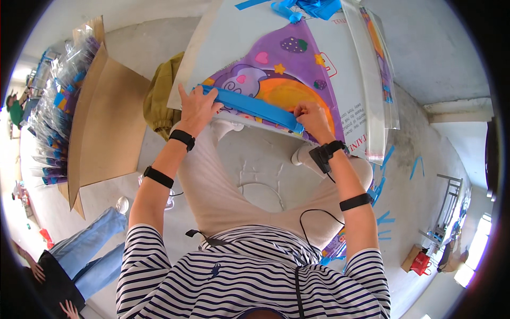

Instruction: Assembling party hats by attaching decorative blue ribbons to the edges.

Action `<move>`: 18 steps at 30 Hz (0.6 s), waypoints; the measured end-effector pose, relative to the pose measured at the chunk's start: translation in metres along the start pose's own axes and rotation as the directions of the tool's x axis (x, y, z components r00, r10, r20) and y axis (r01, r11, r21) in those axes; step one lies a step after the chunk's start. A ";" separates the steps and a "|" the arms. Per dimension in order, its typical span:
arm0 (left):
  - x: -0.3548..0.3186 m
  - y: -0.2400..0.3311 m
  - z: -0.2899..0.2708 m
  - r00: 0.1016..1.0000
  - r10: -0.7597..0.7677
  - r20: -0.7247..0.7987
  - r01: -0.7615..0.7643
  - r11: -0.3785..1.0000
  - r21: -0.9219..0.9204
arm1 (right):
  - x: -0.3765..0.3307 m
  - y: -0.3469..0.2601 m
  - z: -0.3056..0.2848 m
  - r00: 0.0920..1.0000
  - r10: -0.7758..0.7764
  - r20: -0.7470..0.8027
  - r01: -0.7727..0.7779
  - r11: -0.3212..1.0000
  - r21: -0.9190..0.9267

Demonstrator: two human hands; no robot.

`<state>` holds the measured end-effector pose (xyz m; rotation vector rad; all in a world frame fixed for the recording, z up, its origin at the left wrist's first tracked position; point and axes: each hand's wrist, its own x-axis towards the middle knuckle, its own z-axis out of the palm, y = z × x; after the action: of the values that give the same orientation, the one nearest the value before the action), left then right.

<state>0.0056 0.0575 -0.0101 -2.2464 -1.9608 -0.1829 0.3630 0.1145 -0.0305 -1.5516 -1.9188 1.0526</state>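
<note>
A purple printed triangular cloth with a cartoon figure, stars and hearts lies on a white printed board in front of me. Along its near edge runs a wide blue fabric strip. My left hand holds the strip's left end at the board's near left edge, with one finger raised apart from the others. At the other end, my right hand has its fingers curled and pinched on the strip near the cloth's right corner. What lies beneath those fingertips is hidden.
Loose blue strips lie at the board's far edge. Clear plastic bags rest along its right side. Left stands an open cardboard box with many bagged items. Blue scraps litter the floor; another person's jeans show lower left.
</note>
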 end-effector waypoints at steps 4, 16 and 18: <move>-0.005 -0.006 0.000 1.000 -0.004 0.020 0.004 0.999 -0.035 | -0.013 -0.034 0.016 0.999 0.015 -0.037 -0.027 0.930 -0.367; -0.014 -0.015 -0.006 0.991 0.137 -0.006 -0.136 0.981 -0.137 | -0.055 -0.027 0.024 0.721 -0.680 0.131 0.544 0.439 -0.715; -0.014 -0.021 -0.008 0.990 0.144 0.001 -0.142 0.982 -0.128 | -0.060 -0.033 0.030 0.698 -0.714 0.062 0.521 0.446 -0.728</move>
<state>-0.0167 0.0452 -0.0045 -2.4619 -1.8315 -0.2869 0.3364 0.0465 -0.0161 -0.9809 -2.5251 -0.2694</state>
